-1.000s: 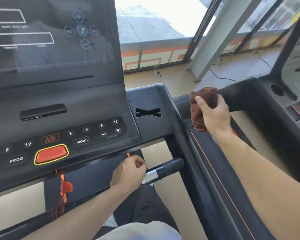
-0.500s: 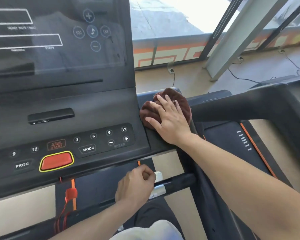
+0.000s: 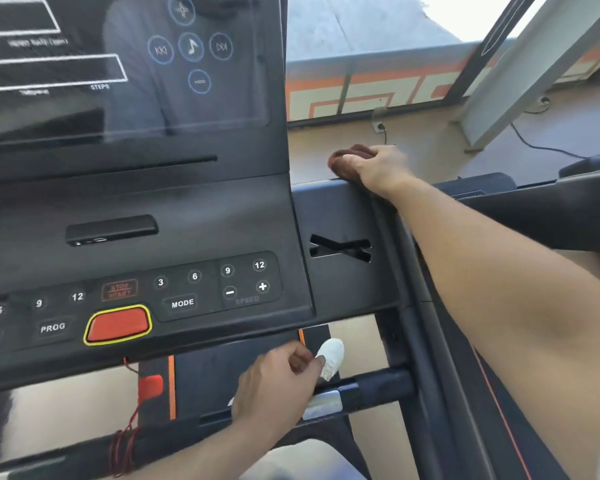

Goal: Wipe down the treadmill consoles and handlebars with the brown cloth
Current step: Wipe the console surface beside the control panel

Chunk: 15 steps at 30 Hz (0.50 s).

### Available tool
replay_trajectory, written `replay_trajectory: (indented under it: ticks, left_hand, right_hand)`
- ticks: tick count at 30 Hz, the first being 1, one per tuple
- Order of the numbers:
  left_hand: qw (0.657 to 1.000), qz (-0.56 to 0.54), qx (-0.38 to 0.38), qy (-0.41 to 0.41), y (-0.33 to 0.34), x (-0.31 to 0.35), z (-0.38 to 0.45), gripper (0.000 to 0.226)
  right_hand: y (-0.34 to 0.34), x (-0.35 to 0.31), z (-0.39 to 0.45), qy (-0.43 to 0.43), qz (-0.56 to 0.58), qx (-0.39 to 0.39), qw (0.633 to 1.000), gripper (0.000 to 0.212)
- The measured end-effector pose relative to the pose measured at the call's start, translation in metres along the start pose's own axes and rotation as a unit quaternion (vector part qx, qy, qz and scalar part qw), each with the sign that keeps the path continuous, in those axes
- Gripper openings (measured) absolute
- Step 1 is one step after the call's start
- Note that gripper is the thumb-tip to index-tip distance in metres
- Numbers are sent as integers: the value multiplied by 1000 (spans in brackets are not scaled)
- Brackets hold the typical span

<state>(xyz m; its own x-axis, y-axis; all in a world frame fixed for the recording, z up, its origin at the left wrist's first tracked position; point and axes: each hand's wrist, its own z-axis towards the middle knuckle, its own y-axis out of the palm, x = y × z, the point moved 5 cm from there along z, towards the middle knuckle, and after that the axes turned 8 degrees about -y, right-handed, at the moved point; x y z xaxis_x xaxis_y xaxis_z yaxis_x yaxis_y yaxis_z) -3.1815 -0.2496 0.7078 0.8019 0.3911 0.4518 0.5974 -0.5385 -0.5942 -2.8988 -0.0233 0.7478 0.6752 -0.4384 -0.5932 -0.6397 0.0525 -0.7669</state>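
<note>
I see the bunched brown terry cloth (image 3: pixel 347 160) at the far top edge of the treadmill's black plastic side panel (image 3: pixel 340 216), just right of the upright console. It is crumpled into a soft wad, rust-brown, mostly hidden; only its left end pokes out from under the hand. My right hand (image 3: pixel 378 168) lies over it with the fingers curled down round the wad, gripping it and pressing it onto the edge. I judge it sits there because that back rim is the part of the panel being wiped, and the arm is stretched well forward to reach it.

My left hand (image 3: pixel 274 386) is low, at the black horizontal handlebar with its silver pulse-sensor band (image 3: pixel 326 405). Its fingers are curled, and I read it as gripping the bar to brace the reach, though the underside of the grip is hidden.

Outward lie the dark glossy console screen (image 3: pixel 118 71), the matte button panel with white numerals (image 3: pixel 187 289), and the red oblong stop button ringed in yellow (image 3: pixel 118 323). An X-shaped slot (image 3: pixel 340 249) is cut into the side panel.
</note>
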Motion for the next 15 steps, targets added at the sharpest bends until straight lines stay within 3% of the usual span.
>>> replay_trajectory:
  ticks: [4, 9, 12, 15]
  left_hand:
    - [1000, 0, -12, 12, 0, -1, 1, 27]
    - [999, 7, -23, 31, 2, -2, 2, 29]
    - [999, 2, -35, 34, 2, -1, 2, 28]
    - [999, -8, -41, 35, 3, -2, 3, 26]
  right_hand:
    - [-10, 27, -37, 9, 164, 63, 984, 58]
    - [-7, 62, -120, 7, 167, 83, 982, 54]
    - [-3, 76, -181, -41, 122, 80, 988, 47]
    - [11, 81, -222, -123, -65, 52, 989, 51]
